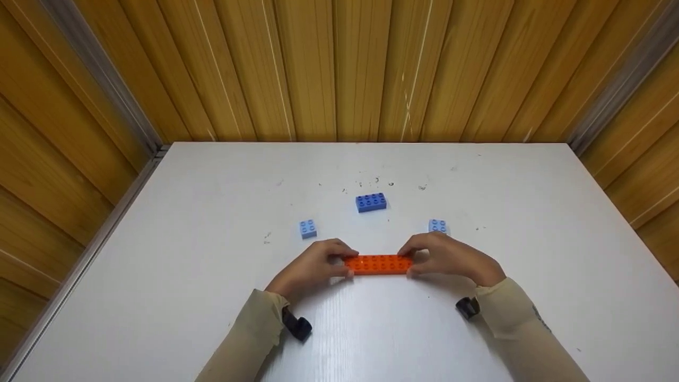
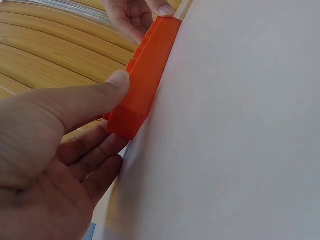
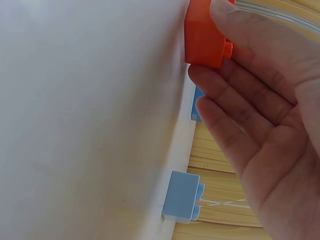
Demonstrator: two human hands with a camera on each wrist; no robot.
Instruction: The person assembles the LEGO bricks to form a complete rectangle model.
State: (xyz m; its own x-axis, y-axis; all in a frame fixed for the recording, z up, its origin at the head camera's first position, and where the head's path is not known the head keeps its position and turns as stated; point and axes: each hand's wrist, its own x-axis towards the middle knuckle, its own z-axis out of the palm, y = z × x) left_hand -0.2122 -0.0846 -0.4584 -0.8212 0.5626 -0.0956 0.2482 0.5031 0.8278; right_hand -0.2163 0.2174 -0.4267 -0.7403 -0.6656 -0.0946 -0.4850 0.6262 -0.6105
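Observation:
A long orange toy brick (image 1: 379, 265) with two rows of studs lies across the near middle of the white table, studs up. My left hand (image 1: 317, 266) pinches its left end between thumb and fingers; the left wrist view shows the thumb on the near side of the orange brick (image 2: 145, 75). At the other end my right hand (image 1: 451, 257) holds it the same way, thumb in front and fingers behind. Just beyond the right hand sits a small light blue brick (image 1: 437, 225), partly covered by that hand in the head view.
Another small light blue brick (image 1: 307, 228) stands beyond the left hand. Farther back, between the two, is a darker blue brick (image 1: 371, 202). Wood-patterned panels (image 1: 360, 69) rise behind the white table (image 1: 159, 254) and along its sides.

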